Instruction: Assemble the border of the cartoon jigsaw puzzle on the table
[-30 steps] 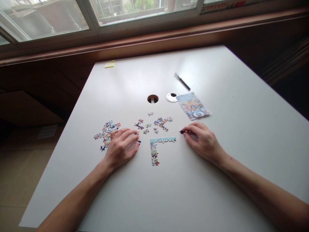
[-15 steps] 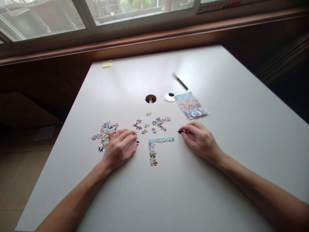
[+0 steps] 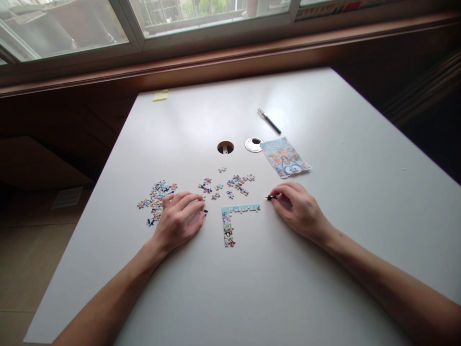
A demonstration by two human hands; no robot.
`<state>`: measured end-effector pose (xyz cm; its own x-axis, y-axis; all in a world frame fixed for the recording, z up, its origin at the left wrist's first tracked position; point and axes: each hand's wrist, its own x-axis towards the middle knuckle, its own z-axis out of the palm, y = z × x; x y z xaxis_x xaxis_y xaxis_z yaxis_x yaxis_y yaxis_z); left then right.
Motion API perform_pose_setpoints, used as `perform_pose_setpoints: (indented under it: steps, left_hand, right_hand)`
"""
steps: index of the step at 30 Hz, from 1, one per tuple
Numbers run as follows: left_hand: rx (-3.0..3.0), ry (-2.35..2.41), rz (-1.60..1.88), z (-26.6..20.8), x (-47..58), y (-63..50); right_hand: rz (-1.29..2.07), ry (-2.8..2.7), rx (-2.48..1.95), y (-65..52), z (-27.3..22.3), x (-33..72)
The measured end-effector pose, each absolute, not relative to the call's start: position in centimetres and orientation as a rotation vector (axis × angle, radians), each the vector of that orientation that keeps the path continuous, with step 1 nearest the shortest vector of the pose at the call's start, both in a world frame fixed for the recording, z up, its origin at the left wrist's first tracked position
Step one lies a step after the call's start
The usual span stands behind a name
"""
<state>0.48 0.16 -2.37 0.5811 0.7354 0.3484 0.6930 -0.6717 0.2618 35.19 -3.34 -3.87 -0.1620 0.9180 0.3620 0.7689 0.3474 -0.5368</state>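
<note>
Between thumb and forefinger, my right hand (image 3: 297, 206) pinches a small dark jigsaw puzzle piece (image 3: 270, 197), just right of the joined puzzle section. That joined section (image 3: 226, 210) forms an L, with a light-blue strip along its top and a colourful strip down its left side. My left hand (image 3: 182, 216) rests on the table with fingers spread and bent, beside a heap of loose puzzle pieces (image 3: 158, 194), partly covering it. A dark piece (image 3: 205, 212) shows near its fingertips. More loose pieces (image 3: 236, 182) lie scattered above the L.
A printed picture sheet (image 3: 286, 158) lies at the right, overlapping a round metal cover (image 3: 253, 144). Left of that is a round cable hole (image 3: 225, 147) in the white table (image 3: 252, 288). A pen (image 3: 269, 121) and a yellow sticky note (image 3: 160, 95) lie farther back.
The puzzle piece in my right hand has turned slightly and now looks thinner. My left hand stays where it was, and the joined section looks the same.
</note>
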Motion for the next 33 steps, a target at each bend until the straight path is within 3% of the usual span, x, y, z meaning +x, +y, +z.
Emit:
perform_pose_setpoints:
  steps: [33]
  left_hand:
    - [2.697,1.216,0.66,-2.38,0.48,0.12]
  right_hand:
    - [0.358,-1.865,-1.514,-3.71,-4.17,35.28]
